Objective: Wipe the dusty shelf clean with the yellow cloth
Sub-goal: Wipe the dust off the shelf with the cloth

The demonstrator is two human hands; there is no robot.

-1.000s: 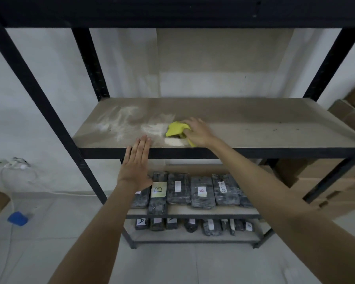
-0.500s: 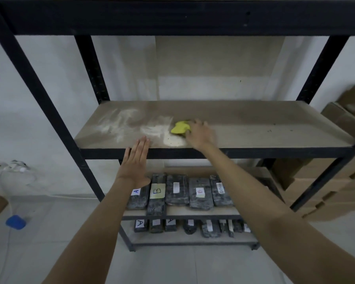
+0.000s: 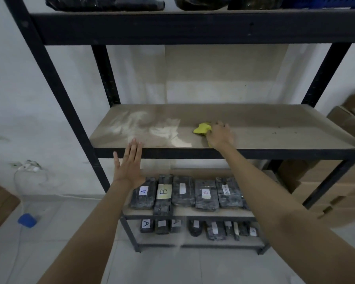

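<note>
Two arms outstretched: right hand (image 3: 220, 134) presses yellow cloth (image 3: 202, 128), left hand (image 3: 129, 165) flat

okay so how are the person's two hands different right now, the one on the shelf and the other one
The right hand lies on the dusty shelf with fingers curled over the yellow cloth; the left hand holds nothing.
The right hand's fingers are bent; the left hand's are straight and together, pointing up.
The right hand is over the shelf board; the left hand is in front of its black front edge, whether touching is unclear.
Both arms are bare and reach forward.
</note>
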